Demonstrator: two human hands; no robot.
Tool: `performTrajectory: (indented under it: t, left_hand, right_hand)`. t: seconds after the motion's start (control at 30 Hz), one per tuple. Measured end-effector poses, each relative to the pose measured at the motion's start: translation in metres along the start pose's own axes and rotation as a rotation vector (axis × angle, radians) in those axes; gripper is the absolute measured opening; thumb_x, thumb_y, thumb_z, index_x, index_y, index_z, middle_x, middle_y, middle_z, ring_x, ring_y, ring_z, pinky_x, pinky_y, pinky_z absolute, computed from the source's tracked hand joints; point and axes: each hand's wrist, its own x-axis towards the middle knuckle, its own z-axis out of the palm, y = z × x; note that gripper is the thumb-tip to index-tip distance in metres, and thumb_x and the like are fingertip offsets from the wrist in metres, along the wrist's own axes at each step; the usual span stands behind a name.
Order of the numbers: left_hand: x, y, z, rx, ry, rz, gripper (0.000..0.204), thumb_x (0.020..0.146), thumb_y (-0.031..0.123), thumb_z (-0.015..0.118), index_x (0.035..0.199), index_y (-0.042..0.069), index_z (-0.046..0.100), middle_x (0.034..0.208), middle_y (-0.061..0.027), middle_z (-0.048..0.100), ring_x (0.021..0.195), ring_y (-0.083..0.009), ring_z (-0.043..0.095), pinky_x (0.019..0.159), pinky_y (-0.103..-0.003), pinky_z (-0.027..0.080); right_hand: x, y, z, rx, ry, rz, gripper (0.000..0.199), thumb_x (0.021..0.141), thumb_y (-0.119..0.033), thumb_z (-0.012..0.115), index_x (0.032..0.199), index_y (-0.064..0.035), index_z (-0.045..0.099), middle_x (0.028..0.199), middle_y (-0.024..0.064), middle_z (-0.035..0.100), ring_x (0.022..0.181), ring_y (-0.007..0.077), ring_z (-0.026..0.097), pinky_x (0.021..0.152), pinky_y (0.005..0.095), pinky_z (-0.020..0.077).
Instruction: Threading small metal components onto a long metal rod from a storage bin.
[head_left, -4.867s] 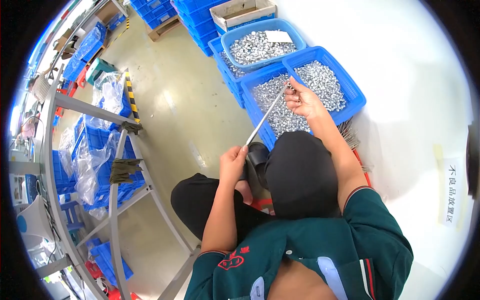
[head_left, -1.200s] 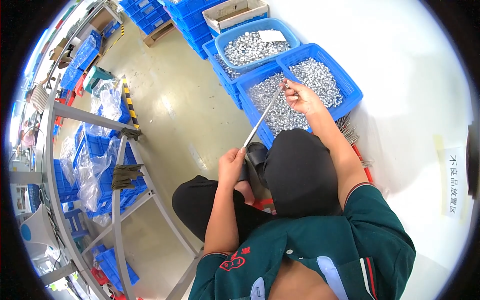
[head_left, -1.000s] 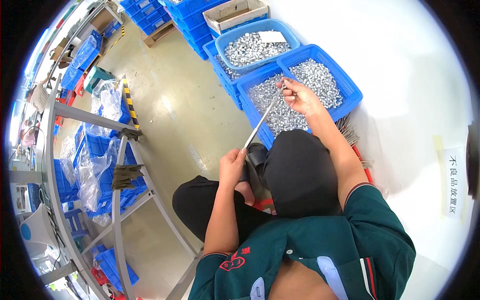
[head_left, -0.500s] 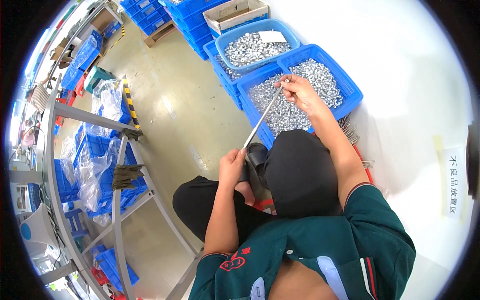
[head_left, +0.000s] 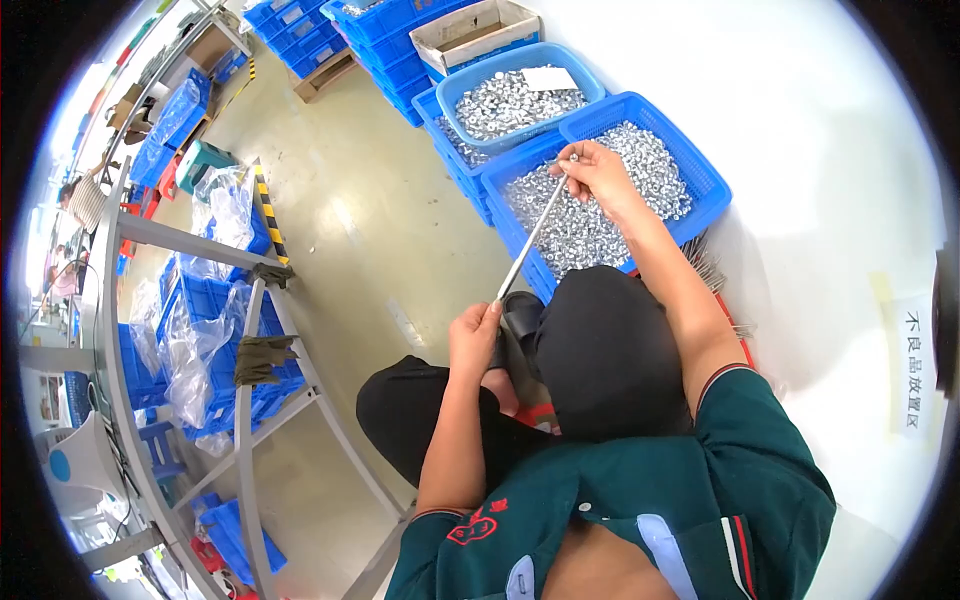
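Observation:
A thin metal rod (head_left: 533, 236) slants between my two hands above a blue basket (head_left: 710, 208). My left hand (head_left: 473, 338) is closed around its lower end, near my knees. At the upper end my right hand (head_left: 600, 178) pinches, thumb and fingers together, over the basket. A small shiny piece shows at those fingertips, too small to make out. Small silver metal pieces (head_left: 575, 235) fill the basket, some lying in a further section or second basket (head_left: 640, 165) behind my right hand.
Beyond stands a light blue tub (head_left: 592, 88) of similar pieces with a white card (head_left: 549, 79) on them. More thin rods (head_left: 708, 268) lie beside my right knee. A grey metal frame (head_left: 180, 240) and bagged blue crates (head_left: 210, 330) stand at left; a white wall (head_left: 810, 200) is on the right.
The whole view has shifted slightly, so the scene sits a little further right and lower. Both hands keep their hold on the rod, with little other change.

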Motion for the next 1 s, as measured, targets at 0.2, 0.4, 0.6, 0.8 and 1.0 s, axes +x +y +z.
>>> performTrajectory:
  t: [0.2,0.4,0.6,0.8,1.0]
  left_hand:
    - [0.003,0.006,0.007,-0.043,-0.046,0.000,0.033,0.087,0.027,0.053,0.062,0.005,0.049,0.055,0.0045,0.040,0.050,-0.0046,0.035,0.044,-0.022,0.029]
    - [-0.003,0.007,0.016,0.127,0.099,0.069,0.036,0.086,0.030,0.054,0.064,0.001,0.050,0.049,-0.0022,0.041,0.047,-0.0115,0.039,0.045,-0.030,0.032]
    - [-0.002,0.008,0.010,0.306,0.185,0.191,0.031,0.086,0.025,0.054,0.071,-0.001,0.053,0.057,0.0004,0.043,0.050,-0.0062,0.043,0.043,-0.025,0.047]
    - [-0.001,0.009,0.015,0.271,0.200,0.153,0.033,0.084,0.031,0.055,0.069,0.002,0.053,0.053,-0.0122,0.048,0.049,-0.0206,0.046,0.050,-0.035,0.039]
    - [-0.001,0.018,0.014,-0.057,-0.051,-0.064,0.033,0.087,0.032,0.052,0.064,0.009,0.050,0.052,0.0052,0.038,0.044,-0.0040,0.033,0.037,-0.020,0.024]
  right_hand:
    - [0.006,0.015,0.004,0.299,0.124,-0.031,0.011,0.083,-0.008,0.055,0.091,-0.0029,0.050,0.088,0.0121,0.062,0.052,0.0066,0.049,0.043,0.0199,0.0402]
    - [0.008,0.012,0.005,0.462,0.150,0.034,0.010,0.082,-0.005,0.055,0.091,-0.0036,0.051,0.090,0.0130,0.061,0.055,0.0071,0.051,0.043,0.0200,0.0411]
    - [0.011,0.008,-0.004,0.804,-0.019,0.300,0.012,0.084,-0.007,0.055,0.093,-0.0010,0.050,0.094,0.0147,0.059,0.058,0.0074,0.053,0.047,0.0182,0.0462]
    - [0.008,0.016,-0.005,0.470,0.027,0.134,0.012,0.083,-0.008,0.056,0.093,-0.0015,0.052,0.092,0.0148,0.061,0.055,0.0067,0.053,0.046,0.0178,0.0438]
    - [-0.001,0.010,0.007,0.528,-0.047,0.174,0.014,0.085,-0.012,0.054,0.094,-0.0018,0.055,0.091,0.0131,0.062,0.053,0.0051,0.050,0.045,0.0194,0.0423]
